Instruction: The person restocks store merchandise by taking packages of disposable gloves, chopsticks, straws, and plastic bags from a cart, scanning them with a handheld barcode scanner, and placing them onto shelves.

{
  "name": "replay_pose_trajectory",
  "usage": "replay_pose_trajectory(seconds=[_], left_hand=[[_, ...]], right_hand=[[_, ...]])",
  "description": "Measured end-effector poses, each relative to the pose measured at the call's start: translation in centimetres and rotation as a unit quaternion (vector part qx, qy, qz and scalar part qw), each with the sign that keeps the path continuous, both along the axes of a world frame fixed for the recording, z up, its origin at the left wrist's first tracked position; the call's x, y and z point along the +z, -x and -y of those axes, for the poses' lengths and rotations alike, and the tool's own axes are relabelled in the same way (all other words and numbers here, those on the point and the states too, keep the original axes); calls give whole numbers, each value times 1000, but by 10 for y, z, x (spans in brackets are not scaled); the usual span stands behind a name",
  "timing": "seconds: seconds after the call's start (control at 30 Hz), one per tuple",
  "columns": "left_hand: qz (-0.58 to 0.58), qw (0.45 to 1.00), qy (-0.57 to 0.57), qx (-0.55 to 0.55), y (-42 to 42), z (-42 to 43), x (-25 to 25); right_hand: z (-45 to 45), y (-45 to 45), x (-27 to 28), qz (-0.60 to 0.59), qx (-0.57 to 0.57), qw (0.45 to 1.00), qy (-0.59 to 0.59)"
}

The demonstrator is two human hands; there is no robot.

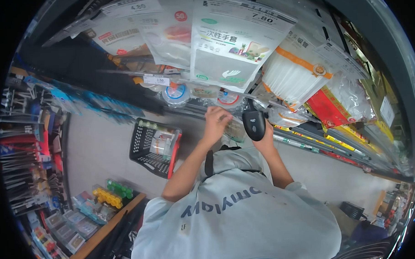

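My right hand is wrapped round a black handheld barcode scanner, its head tilted up toward the shelf. To its left, my left hand is closed, with thumb and fingers pinched together at the upper edge of a clear plastic package. What is inside that package is too blurred to tell. Just beyond both hands, round clear packs with a blue ring and a red ring sit on the shelf. Above them hangs a large white-and-green pack of disposable gloves.
A black shopping basket with packaged goods stands on the floor at left. Packs of white straws and a red bag hang at right. Shelf rails run beside my right hand. A wood-edged display stands lower left.
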State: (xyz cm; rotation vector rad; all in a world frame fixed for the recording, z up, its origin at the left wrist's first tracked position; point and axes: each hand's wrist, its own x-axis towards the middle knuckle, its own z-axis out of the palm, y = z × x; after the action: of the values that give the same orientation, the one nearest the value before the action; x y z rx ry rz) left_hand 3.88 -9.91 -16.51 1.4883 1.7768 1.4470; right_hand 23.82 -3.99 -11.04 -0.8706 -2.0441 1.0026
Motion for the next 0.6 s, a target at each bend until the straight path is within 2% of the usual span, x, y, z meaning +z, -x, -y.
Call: replay_pose_trajectory(seconds=[0.07,0.13,0.17,0.2,0.27,0.33,0.4,0.47,0.53,0.6], left_hand=[[22,999,23,-2,6,-17,-12],[40,999,25,-11,6,-32,-24],[33,999,24,-12,6,-40,-28],[25,999,23,-13,6,-48,-33],[30,999,19,-6,9,-62,-30],[34,999,17,0,13,-75,-31],[104,994,44,-10,16,-82,-34],[98,994,37,-35,18,-83,-17],[220,970,90,-47,21,-84,-8],[236,970,61,-26,20,-90,1]], right_hand=[[-10,-5,6,0,-15,999,-32],[-15,-11,13,-4,42,996,-81],[-20,-17,6,48,88,992,-72],[-24,-18,3,48,88,992,-71],[-32,-19,0,131,93,983,-91],[-45,-24,-22,138,102,983,-65],[-53,-25,-34,156,115,980,-49],[-63,-25,-33,152,119,980,-48],[-76,-25,-33,137,148,978,-45],[-85,-22,-28,125,167,978,-21]])
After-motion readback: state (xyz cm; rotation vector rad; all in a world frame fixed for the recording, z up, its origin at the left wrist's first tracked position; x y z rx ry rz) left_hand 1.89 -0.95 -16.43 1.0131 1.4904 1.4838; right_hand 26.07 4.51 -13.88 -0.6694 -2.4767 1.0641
